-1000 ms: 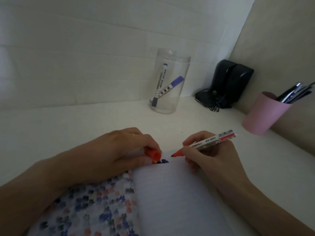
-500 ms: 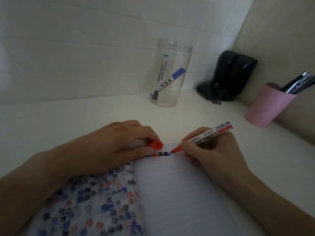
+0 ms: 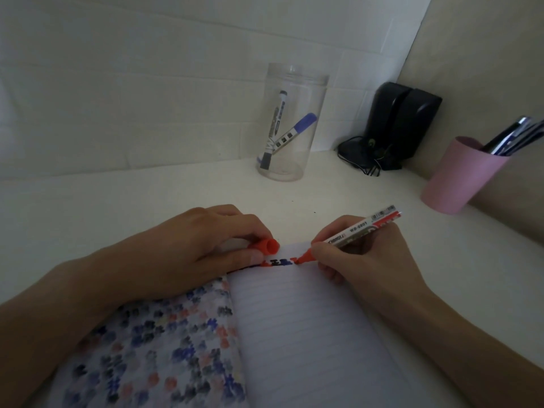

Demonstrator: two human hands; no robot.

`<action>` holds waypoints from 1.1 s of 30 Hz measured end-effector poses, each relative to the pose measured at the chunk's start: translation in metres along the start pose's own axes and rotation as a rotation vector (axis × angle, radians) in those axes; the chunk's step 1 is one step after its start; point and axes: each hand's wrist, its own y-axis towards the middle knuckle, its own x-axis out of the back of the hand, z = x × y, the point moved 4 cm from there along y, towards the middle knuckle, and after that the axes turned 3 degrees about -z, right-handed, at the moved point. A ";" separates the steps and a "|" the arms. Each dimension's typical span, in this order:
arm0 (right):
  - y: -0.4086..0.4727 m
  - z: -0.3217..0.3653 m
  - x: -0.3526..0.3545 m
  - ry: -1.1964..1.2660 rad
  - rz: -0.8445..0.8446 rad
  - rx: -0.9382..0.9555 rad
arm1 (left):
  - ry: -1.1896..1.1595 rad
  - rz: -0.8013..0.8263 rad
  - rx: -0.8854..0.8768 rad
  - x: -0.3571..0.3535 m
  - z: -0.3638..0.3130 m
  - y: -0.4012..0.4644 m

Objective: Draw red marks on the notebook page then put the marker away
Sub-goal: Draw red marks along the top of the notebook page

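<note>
An open notebook (image 3: 306, 334) lies in front of me, its lined right page mostly blank and its left page covered in coloured blots. My right hand (image 3: 362, 260) grips a red marker (image 3: 353, 231) like a pen, with the red tip touching the top line of the right page. Dark blue and red marks (image 3: 279, 262) run along that top line. My left hand (image 3: 188, 248) rests on the notebook's upper left and pinches the red marker cap (image 3: 266, 245) between thumb and fingers.
A clear plastic jar (image 3: 290, 125) holding two markers stands at the back by the tiled wall. Black speakers (image 3: 403, 125) with a cable fill the corner. A pink cup (image 3: 459, 178) of pens stands at the right, on the white desk (image 3: 117, 207).
The marker tip has dropped from above the page onto the top line, to the right of the existing marks. My left hand has barely moved. The view has tilted down slightly.
</note>
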 end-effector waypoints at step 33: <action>-0.001 0.001 0.000 -0.018 0.025 0.014 | 0.001 -0.006 -0.004 0.000 -0.001 0.000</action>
